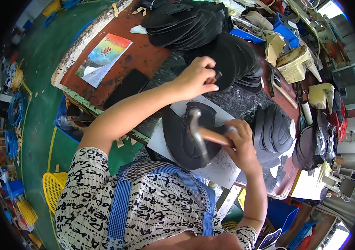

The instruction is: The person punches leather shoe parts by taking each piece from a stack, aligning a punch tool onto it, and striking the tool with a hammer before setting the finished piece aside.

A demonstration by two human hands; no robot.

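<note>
My right hand [242, 143] is wrapped round the wooden handle of a hammer [214, 136], whose metal head is blurred. Under the hammer head, a black curved piece [177, 143] with a raised outline lies on a white board [223, 166]. Farther forward, my left hand [200, 77] is closed, with the end of something small and dark showing between its fingers; I cannot make out what it is. Just beyond that hand is a fanned stack of black pieces [238, 62].
More black pieces [181, 23] are heaped at the back of the red table [75, 75]. A colourful booklet [104, 56] lies at the left. To the right are grey-black shaped pieces [273, 129], a yellowish wrapped block [294, 66] and a blue box [285, 30].
</note>
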